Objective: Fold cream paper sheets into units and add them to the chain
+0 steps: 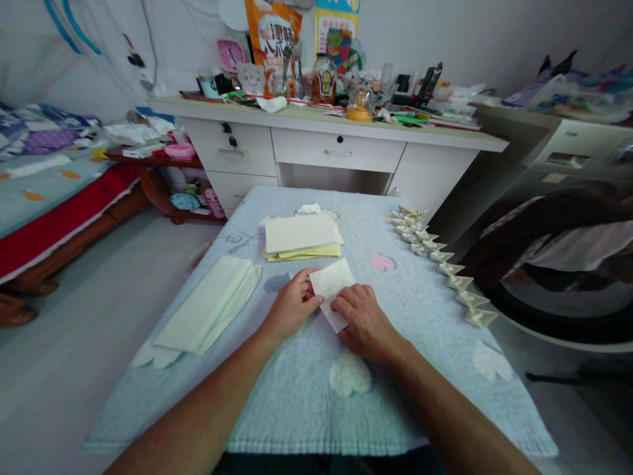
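Observation:
A small pale sheet of paper [332,280] is between my hands, tilted over the cloth-covered table. My left hand [297,300] pinches its left edge between thumb and fingers. At its right side, my right hand [363,316] has curled fingers closed on the lower right part of the sheet. Just beyond lies a stack of cream and yellow paper [301,234]. To the left rests a pile of longer pale green sheets [210,303]. Along the right edge of the table runs a row of folded paper pieces [450,270] with pointed tips.
A light blue cloth [277,409] covers the table. Behind it stands a white desk [336,148] crowded with a jar [324,79], an orange snack bag [274,46] and other items. A washing machine [578,152] stands at right, a bed [49,191] at left.

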The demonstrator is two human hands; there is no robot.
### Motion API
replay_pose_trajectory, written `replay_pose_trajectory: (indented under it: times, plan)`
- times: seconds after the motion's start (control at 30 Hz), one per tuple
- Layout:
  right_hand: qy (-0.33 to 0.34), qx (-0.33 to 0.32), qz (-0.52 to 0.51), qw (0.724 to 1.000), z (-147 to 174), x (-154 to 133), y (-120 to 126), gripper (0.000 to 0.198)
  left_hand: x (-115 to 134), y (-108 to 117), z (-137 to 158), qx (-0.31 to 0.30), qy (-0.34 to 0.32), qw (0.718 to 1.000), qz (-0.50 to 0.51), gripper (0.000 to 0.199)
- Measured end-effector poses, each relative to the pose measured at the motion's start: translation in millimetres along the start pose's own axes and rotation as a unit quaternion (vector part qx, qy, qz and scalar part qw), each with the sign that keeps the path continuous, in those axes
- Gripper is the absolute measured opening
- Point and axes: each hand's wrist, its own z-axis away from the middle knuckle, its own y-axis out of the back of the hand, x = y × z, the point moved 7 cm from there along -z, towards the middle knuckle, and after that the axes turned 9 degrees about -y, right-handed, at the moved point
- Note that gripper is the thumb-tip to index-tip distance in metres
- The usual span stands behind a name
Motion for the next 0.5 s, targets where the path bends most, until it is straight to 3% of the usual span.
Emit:
replay_pose_trajectory:
  times: [0.1,0.2,0.33,0.43,0.5]
  plan:
    - [-0.002,-0.023,-0.012,1.0,-1,2,-5,0.019,2,5,1,0.001,-0.034,0.994,-0.102,0.058]
    - [-0.003,-0.039,-0.027,0.999,-2,5,-10,0.013,8,16,2,0.044,-0.075,0.98,-0.179,0.063]
    - [-0.005,-0.038,-0.044,0.998,-2,8,-12,0.013,25,28,4,0.087,-0.117,0.946,-0.29,0.041]
    - [-0.005,-0.033,-0.061,0.998,-3,9,-13,0.013,32,22,4,0.028,-0.139,0.931,-0.336,0.024]
    - [-0.006,-0.031,-0.075,0.997,-2,10,-13,0.014,32,12,5,-0.034,-0.159,0.919,-0.359,0.027]
